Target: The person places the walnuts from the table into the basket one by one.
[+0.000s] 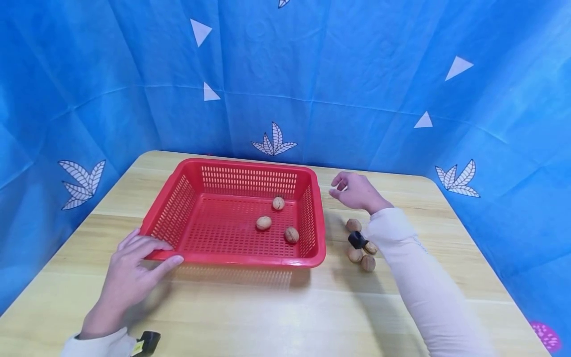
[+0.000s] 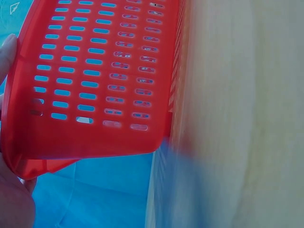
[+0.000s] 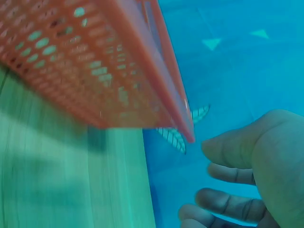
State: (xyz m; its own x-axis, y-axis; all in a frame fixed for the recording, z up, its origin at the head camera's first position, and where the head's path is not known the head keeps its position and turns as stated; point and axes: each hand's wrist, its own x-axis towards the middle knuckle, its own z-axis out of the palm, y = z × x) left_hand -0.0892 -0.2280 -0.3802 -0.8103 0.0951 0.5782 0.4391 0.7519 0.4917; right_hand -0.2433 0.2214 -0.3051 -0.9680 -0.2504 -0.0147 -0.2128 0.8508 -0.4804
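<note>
So the left hand [image 1: 129,272] has hold of the red basket [image 1: 252,259] at its near left corner, thumb along the near rim and fingers hooked over the left side. The right hand [image 1: 359,192] is up in the air just right of the basket, close to its far end, nothing in it, fingers loosely bent with a smallish gap to the thumb. Its pale sleeve [image 1: 424,280] slants in from the near right, past a little bunch of walnuts [image 1: 368,263] on the worktop [image 1: 250,317], right of the basket. A black wrist camera [image 1: 357,240] partly blocks that bunch, so can't give you a full count. Three more walnuts [image 1: 263,223] sit inside the basket, over in its right half. Worktop's light wood-grain with rounded far corners, and blue cloth [image 1: 267,54] with white triangles and leaf prints hangs at the far side and both left and right.
</note>
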